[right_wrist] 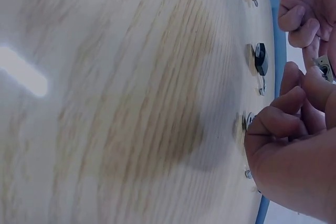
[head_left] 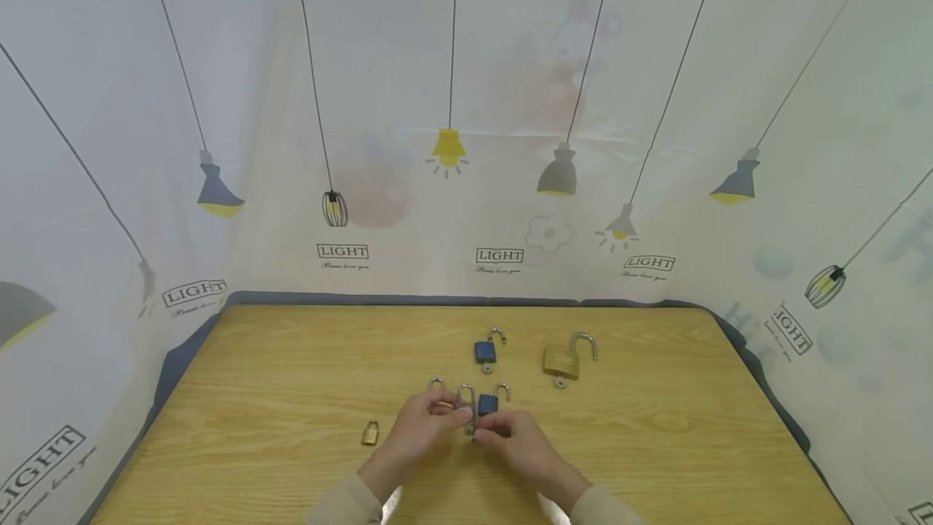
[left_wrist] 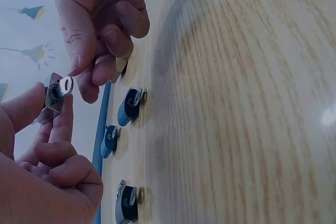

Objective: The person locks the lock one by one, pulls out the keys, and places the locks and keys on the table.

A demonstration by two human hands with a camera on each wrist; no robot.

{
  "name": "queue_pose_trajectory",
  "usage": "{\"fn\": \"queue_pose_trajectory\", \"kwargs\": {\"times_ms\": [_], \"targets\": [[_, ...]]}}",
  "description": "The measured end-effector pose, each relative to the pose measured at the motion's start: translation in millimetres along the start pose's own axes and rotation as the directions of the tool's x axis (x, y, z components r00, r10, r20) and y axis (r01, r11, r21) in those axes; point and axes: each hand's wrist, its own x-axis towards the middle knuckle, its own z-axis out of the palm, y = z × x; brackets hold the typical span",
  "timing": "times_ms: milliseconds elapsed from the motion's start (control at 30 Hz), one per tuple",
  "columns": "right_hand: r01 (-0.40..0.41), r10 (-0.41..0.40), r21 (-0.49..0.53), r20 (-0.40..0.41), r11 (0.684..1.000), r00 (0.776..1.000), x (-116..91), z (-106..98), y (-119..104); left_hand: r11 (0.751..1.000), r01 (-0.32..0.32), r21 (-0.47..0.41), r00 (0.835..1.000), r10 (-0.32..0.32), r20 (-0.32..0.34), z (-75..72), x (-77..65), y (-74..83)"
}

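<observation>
My left hand (head_left: 426, 421) holds a silver-grey padlock (head_left: 466, 405) upright above the table, thumb on one face and fingers behind. Its shackle points up and a key (left_wrist: 66, 85) sits in its bottom. Thumb and fingertips of my right hand (head_left: 513, 436) pinch at that key. Just beyond the hands lies a small blue padlock (head_left: 488, 404) with its shackle swung out. Another padlock's shackle (head_left: 436, 384) shows behind my left hand, its body mostly hidden. To the left lies a small brass padlock (head_left: 370, 433) with its shackle closed.
Farther back on the wooden table (head_left: 291, 363) lie a blue padlock (head_left: 484, 352) and a large brass padlock (head_left: 561, 362), both with open shackles and keys inserted. A pale sheet printed with lamps (head_left: 408, 266) hangs behind the table's dark-edged far side.
</observation>
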Motion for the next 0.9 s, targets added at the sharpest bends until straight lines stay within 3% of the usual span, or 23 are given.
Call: {"fn": "queue_pose_trajectory", "kwargs": {"times_ms": [400, 633, 900], "targets": [[-0.119, 0.110, 0.182, 0.058, 0.976, 0.992, 1.8, 5.9, 6.5, 1.000, -0.005, -0.026, 1.000, 0.005, 0.001, 0.2, -0.1, 0.5], [-0.211, 0.185, 0.280, 0.118, 0.936, 0.976, 3.1, 7.0, 5.9, 0.999, -0.012, -0.036, 1.000, 0.012, -0.005, -0.3, 2.0, -4.1], [-0.273, 0.217, 0.428, 0.175, 0.862, 0.960, 3.4, 8.0, 7.2, 0.998, -0.017, -0.060, 1.000, 0.017, -0.007, 0.1, 3.1, -4.2]]}}
